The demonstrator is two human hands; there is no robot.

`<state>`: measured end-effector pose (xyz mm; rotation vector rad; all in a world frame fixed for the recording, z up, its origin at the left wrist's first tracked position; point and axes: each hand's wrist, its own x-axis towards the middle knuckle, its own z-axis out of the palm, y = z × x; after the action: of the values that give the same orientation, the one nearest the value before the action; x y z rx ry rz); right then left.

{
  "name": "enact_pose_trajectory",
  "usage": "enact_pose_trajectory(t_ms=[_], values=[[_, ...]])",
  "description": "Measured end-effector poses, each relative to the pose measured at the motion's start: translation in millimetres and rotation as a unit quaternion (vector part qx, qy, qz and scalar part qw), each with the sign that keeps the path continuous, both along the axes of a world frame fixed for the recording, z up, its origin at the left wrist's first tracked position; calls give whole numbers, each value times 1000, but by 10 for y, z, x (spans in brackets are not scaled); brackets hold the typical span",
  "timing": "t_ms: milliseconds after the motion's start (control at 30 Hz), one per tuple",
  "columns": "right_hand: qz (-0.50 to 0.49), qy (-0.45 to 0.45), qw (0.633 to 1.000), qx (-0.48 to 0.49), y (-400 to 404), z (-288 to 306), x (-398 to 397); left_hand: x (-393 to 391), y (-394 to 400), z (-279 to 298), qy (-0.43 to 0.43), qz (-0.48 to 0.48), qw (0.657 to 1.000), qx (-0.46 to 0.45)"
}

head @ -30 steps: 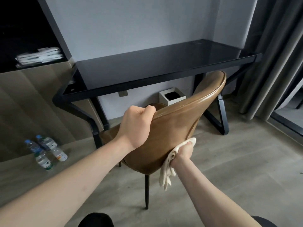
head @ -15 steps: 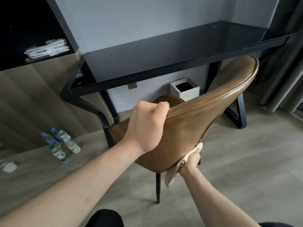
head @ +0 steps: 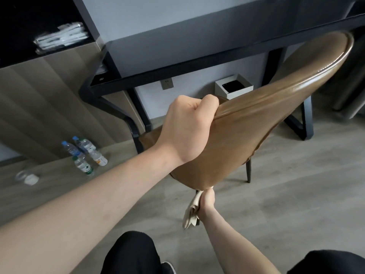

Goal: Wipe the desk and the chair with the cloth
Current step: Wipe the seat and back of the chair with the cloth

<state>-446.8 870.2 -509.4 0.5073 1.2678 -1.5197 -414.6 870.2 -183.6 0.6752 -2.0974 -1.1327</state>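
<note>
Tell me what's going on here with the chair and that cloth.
A person is cleaning a brown chair that stands in front of a black desk. The left hand grips the top edge of the chair's backrest, while the right hand holds a pale cloth against the bottom edge of the backrest's rear side. Part of the cloth hangs loose below the hand. Water bottles stand on the floor to the left.

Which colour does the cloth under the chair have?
Cream, almost beige; the head view shows the cloth in the right hand.
</note>
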Motion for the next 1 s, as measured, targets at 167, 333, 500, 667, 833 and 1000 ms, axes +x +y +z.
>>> enact_pose_trajectory(t_ms=[167, 333, 500, 667, 833, 1000], values=[[57, 0, 998, 37, -11, -615, -6, -4, -23, -65, 6, -11, 1000, 6], [74, 0, 996, 59, -92, -913, -40, -50, -71, -91, 16, -19, 1000, 13], [37, -23, 998, 41, -95, -861, 13, -39, -79, -99, 7, -15, 1000, 10], [-40, -33, 998, -46, 43, -90, -107, -6, -68, -61, -14, 6, 1000, 2], [-108, -10, 992, -60, 465, 500, -169, 38, -13, -11, -36, 22, 999, 10], [-159, 56, 984, -53, 750, 1039, -297, 87, 41, 74, -51, 39, 998, 16]])
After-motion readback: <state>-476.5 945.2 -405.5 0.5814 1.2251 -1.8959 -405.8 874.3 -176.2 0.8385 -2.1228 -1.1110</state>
